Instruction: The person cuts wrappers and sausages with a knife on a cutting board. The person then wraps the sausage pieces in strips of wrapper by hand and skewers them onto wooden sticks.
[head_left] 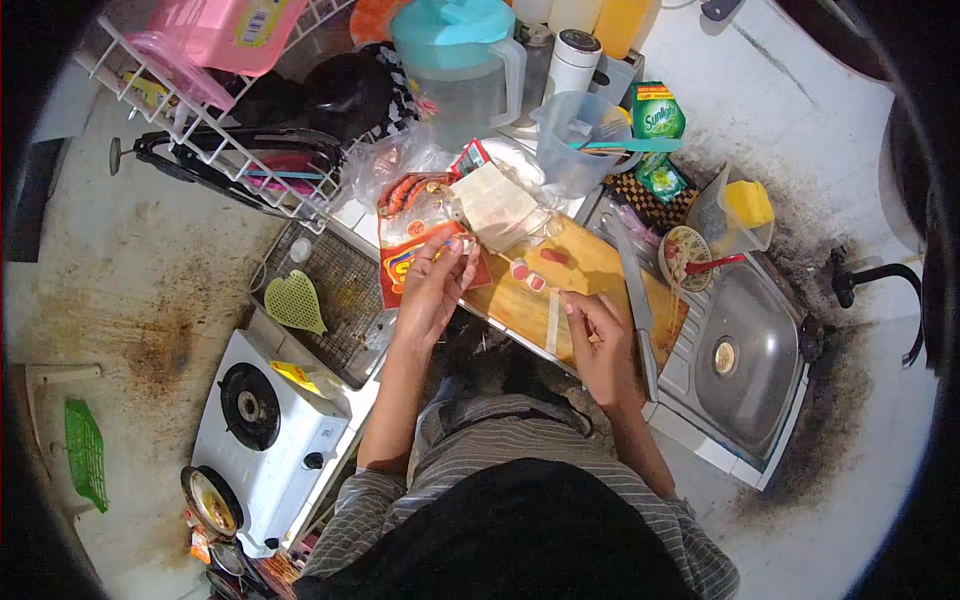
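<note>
My left hand (pixel 432 290) is closed, its fingertips pinching a small pale-pink piece (pixel 467 244) that I cannot name for sure. A thin skewer with red-and-white sausage pieces (pixel 536 283) hangs over the wooden cutting board (pixel 600 265). Its right end is pinched by my right hand (pixel 598 335). On the board lies a loose red sausage piece (pixel 555 257). Behind my left hand is a red-and-yellow plastic sausage packet (pixel 398 262), with sausages (pixel 410 190) showing at its top. A long knife (pixel 634 290) lies across the board's right side.
Right of the board is a steel sink (pixel 755 365) with a black faucet (pixel 880 280). A bowl with a red spoon (pixel 687 255) stands near it. A white gas stove (pixel 270 430) sits lower left; a lidded pitcher (pixel 455 75) and clear measuring jug (pixel 582 145) are at the back.
</note>
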